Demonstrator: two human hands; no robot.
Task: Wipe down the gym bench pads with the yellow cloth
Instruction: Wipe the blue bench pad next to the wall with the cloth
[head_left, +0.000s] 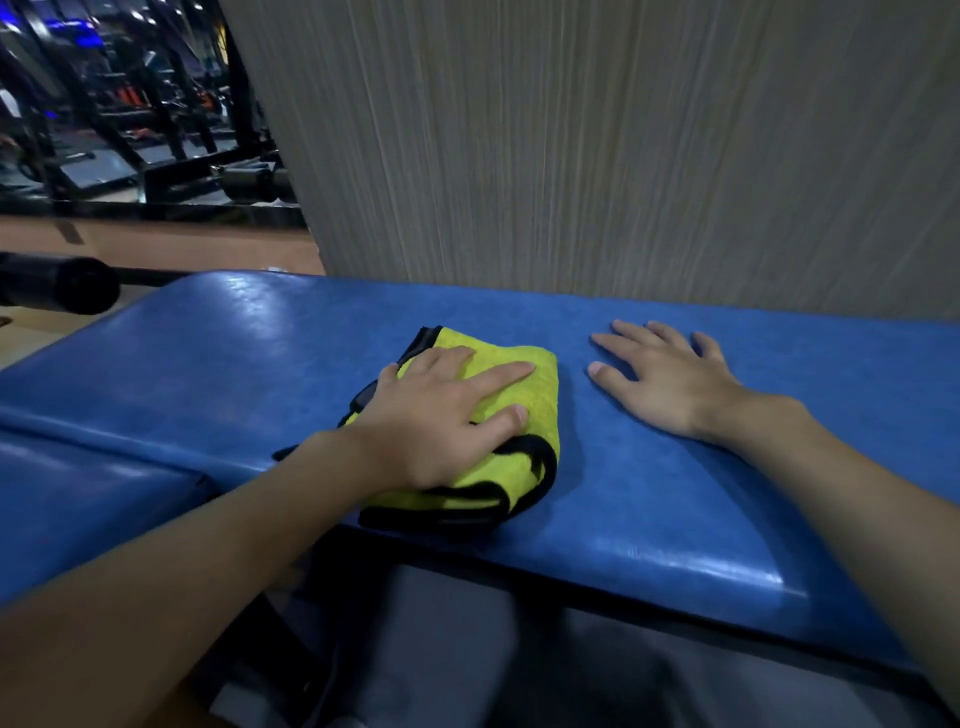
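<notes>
Left hand (441, 421) presses flat on the yellow cloth (540, 395).
Cloth sits folded on the blue padded counter (675, 519); right hand (670, 379) lies spread and relaxed just right of the cloth, holding nothing.

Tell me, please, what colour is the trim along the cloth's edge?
Black, bordering the yellow cloth; seen in the head view.

The only view comes from a wide-angle camera on the person's head. It looks forward and down from close above the glossy blue vinyl bench pad (675, 467), facing the grey wood-grain wall panel (571, 130) just behind.
</notes>
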